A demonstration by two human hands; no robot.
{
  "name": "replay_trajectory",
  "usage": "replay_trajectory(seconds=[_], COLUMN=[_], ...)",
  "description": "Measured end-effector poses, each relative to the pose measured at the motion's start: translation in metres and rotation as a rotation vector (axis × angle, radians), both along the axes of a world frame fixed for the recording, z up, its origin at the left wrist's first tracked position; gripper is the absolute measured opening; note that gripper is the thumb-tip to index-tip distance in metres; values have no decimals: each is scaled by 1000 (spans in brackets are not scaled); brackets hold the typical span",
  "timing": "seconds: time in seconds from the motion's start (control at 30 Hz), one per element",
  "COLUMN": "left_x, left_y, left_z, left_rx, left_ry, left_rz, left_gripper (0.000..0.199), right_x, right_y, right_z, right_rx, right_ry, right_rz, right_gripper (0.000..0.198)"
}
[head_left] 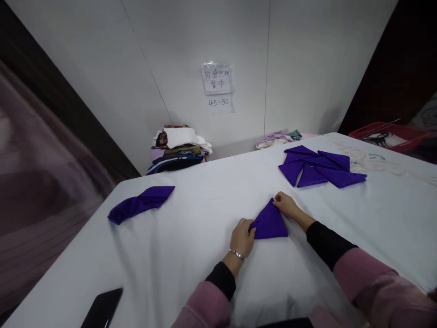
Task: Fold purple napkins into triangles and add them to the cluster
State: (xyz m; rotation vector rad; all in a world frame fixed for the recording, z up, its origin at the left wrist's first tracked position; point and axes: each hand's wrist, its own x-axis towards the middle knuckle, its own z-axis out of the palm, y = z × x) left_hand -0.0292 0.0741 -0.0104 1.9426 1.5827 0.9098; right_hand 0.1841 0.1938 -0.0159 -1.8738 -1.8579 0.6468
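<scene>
A purple cloth napkin [272, 222], folded into a triangle, lies on the white-covered table [191, 255] in front of me. My left hand [243, 237], with a bracelet at the wrist, pinches its left corner between thumb and fingers. At the top corner, my right hand [285, 204] grips the napkin with its fingertips. Several folded purple napkins [310, 175] lie overlapping in a group farther back on the right. Another purple cloth [141, 202], long and loosely folded, rests at the left side of the table.
A black phone [102, 310] lies near the front left. Behind the table are a stack of folded clothes [180, 150] and more fabric [276, 139]. At the far right is a red basket [406, 145]. Handwritten paper signs [218, 84] hang on the wall.
</scene>
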Motion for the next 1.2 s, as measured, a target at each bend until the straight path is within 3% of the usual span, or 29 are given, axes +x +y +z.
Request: replay_trajectory(seconds=[0.1,0.37,0.8,0.93,1.2], left_x=[0,0,-22,-30,-23], left_y=[-1,-2,-30,-40,-44], left_z=[-1,-4,-12,-11,0], left_rx=[-3,2,-4,-3,-33], left_ry=[6,-13,-218,-141,135], left_rz=[3,24,194,299,332], left_gripper=[29,35,42,41,8], right_x=[-1,-7,-19,-16,-16], right_y=[0,2,-24,-22,-21], right_z=[3,13,15,14,15], right_rx=[-11,-42,5,-5,-3], right_ry=[-51,-218,-390,-400,-385], right_rz=[29,53,102,109,115], right_gripper=[10,18,25,27,30])
